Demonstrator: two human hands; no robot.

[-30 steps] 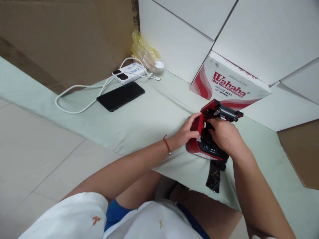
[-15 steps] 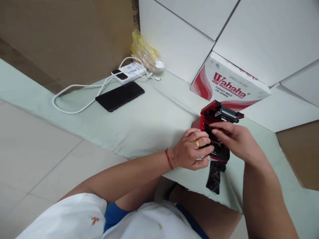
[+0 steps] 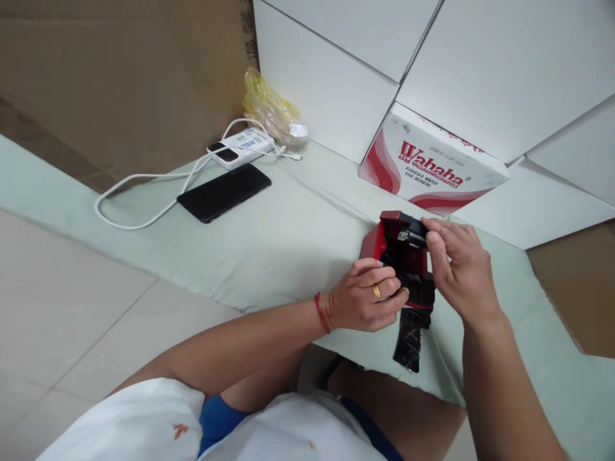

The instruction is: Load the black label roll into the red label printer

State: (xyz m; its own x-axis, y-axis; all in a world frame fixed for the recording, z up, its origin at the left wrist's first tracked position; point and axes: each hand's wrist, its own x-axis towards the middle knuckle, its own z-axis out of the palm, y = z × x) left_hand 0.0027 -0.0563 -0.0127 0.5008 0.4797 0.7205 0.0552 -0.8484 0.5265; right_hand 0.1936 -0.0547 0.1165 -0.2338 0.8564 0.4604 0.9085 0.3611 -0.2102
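Observation:
A small red-and-black portable printer [image 3: 372,243] sits on the pale green cloth, its hinged lid [image 3: 403,224] tilted up over a dark hollow. A roller shows along the lid's underside. My left hand [image 3: 369,294], with a gold ring and a red string bracelet, is curled round the near left side of the printer. My right hand [image 3: 456,262] pinches the right end of the lid between thumb and fingers. From the printer's front hangs a creased, shiny black strip [image 3: 407,342]. What lies deep in the hollow is too dark to make out.
Behind the printer a white-and-red Wahaha carton [image 3: 432,163] leans by the white boxes [image 3: 327,70]. To the left lie a black phone [image 3: 225,192], a white power bank [image 3: 247,147] with a looped white cable [image 3: 103,208], and a yellowish plastic bag [image 3: 273,109]. Brown cardboard [image 3: 120,83] stands at far left.
My right hand has left the printer's hollow and taken hold of the lid's right end. The lid is tipped lower than before. My left hand stays on the printer.

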